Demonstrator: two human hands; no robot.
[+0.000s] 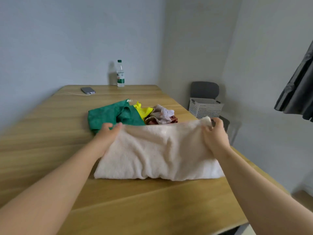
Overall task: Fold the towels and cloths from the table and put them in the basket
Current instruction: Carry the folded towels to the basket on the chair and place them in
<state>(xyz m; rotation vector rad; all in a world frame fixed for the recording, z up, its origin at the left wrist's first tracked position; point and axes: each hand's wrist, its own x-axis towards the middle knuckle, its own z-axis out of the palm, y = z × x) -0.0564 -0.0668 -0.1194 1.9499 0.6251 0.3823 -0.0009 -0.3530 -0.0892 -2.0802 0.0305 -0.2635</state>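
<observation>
fluffy cream towel (160,155) lies across the centre of the frame on the light wooden counter (50,133). its near edge is down on the wood, its far edge lifted. left hand (110,131) pinches the far corner at centre-left, fingers curled over the edge. right hand (216,133) grips the other far corner at centre-right, thumb and fingers closed round the pile. each holds towel only.

step in hand, as i read it: folding the far edge over toward the near edge. to do it well:
- keep both corners level and the edge between them taut; it sags a little in the middle.
- wrinkles run through the towel's middle, so tug lightly sideways before laying it down.
- land the far corners right on the near corners and check the edges line up before letting go.
- thick pile will likely spring back, so press the crease with a flat palm.

risk: the left corner sits just over the crumpled green cloth (108,116) in the pile behind, so don't snag it. a yellow cloth (144,110) and a pale lacy cloth (163,112) lie in that pile too, unfolded.

white perforated plastic basket (205,109) is at centre-right, past the counter edge by a grey chair (205,89), well apart from the towel. can't see inside it.
</observation>
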